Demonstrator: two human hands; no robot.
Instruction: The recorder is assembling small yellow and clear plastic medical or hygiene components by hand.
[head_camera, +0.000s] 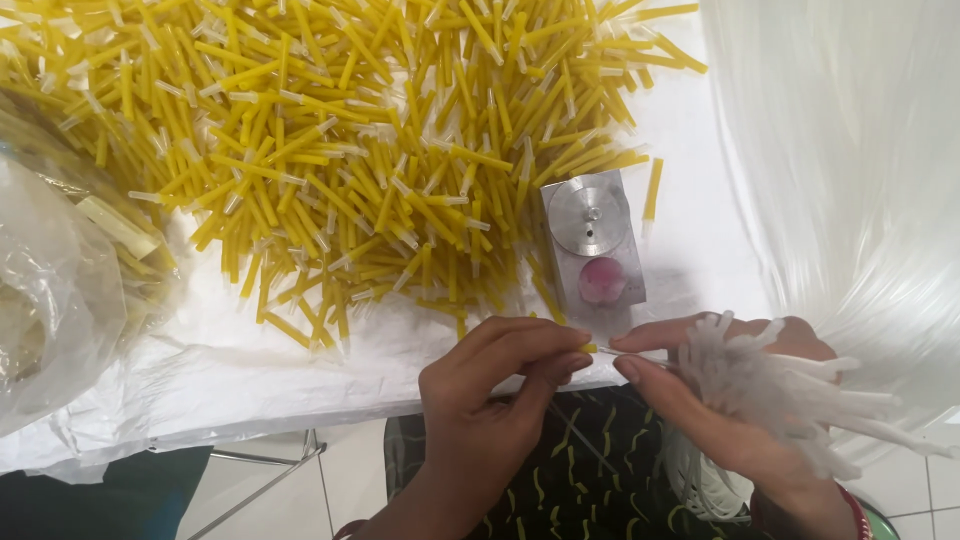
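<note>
From my seat I see the left hand (490, 385) at about six o'clock, its thumb and forefinger pinched shut on the tip of a small yellow tube (589, 347), of which only the end shows. Just at three o'clock of it the right hand (735, 400) meets it almost fingertip to fingertip, pinching a thin white stick (640, 352) that points toward the tube's end; I cannot tell whether stick and tube are touching. That same right hand is clenched around a thick bundle of white sticks (790, 395), which fan out toward three o'clock over the palm. Directly at twelve o'clock of the fingertips, near them, stands a small metal block (592, 250) with a round steel disc on top and a pink circular patch on its near end. From there toward ten and eleven o'clock spreads a large heap of yellow tubes (340, 150), many with whitish ends, lying on a white plastic sheet (220, 370) that covers the table. At nine o'clock sits a clear plastic bag (60, 280), and at two o'clock hangs a sheer white mass of fine strands (850, 150).
</note>
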